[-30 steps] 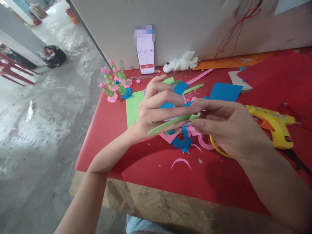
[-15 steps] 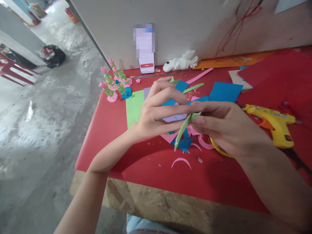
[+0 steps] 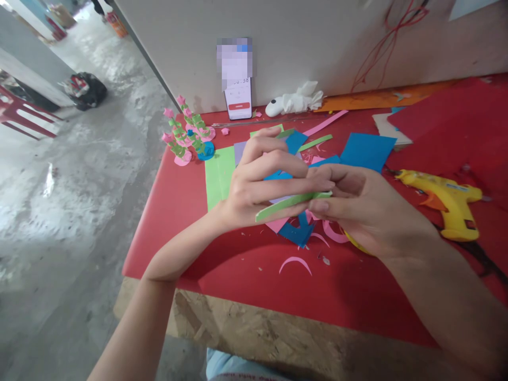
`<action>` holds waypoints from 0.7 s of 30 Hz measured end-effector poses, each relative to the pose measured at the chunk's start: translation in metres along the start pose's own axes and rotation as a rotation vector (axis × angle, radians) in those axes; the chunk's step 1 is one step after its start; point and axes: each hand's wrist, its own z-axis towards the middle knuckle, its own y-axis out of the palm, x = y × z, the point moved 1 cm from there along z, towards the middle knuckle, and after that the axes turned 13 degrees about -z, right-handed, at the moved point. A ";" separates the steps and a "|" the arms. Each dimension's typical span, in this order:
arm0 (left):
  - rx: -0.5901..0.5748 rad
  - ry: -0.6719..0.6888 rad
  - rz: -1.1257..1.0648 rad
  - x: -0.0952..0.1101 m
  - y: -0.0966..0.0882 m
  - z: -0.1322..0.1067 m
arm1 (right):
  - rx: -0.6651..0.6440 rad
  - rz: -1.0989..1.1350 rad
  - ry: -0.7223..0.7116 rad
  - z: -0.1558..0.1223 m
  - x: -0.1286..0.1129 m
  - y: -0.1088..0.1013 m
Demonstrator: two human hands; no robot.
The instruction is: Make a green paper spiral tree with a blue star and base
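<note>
A green paper strip (image 3: 283, 205) stretches between my hands above the table, its left end pointing toward my left wrist. My right hand (image 3: 357, 203) pinches the strip's right end between thumb and fingers. Against the strip's right part rest the closed fingers of my left hand (image 3: 262, 180), meeting the right fingertips. Part of the strip is hidden behind the fingers. Beneath the hands lie a blue paper scrap (image 3: 297, 233), pink curled cuttings (image 3: 296, 263) and a green paper sheet (image 3: 219, 177).
A yellow glue gun (image 3: 448, 198) lies at right on the red table (image 3: 159, 227). Small paper flowers (image 3: 182, 132) stand at the back left. A phone (image 3: 240, 103) leans on the wall beside a white object (image 3: 273, 108). Blue paper (image 3: 367, 151) lies behind my right hand.
The green strip has swung from hanging steeply downward to lying nearly level, its free end now farther left. My left fingers have shifted slightly right along it.
</note>
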 end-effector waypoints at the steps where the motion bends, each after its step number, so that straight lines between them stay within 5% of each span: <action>1: -0.005 -0.002 -0.014 0.000 -0.001 0.000 | -0.002 -0.008 -0.008 0.000 0.000 0.000; 12: 0.021 -0.032 -0.162 0.003 -0.004 0.005 | -0.037 -0.023 -0.155 -0.002 -0.004 -0.002; 17: 0.148 -0.006 -0.197 0.004 0.003 0.007 | 0.002 0.050 -0.113 0.000 -0.002 -0.001; 21: 0.072 0.034 -0.153 0.003 0.000 0.008 | 0.030 0.066 -0.070 0.000 0.000 -0.001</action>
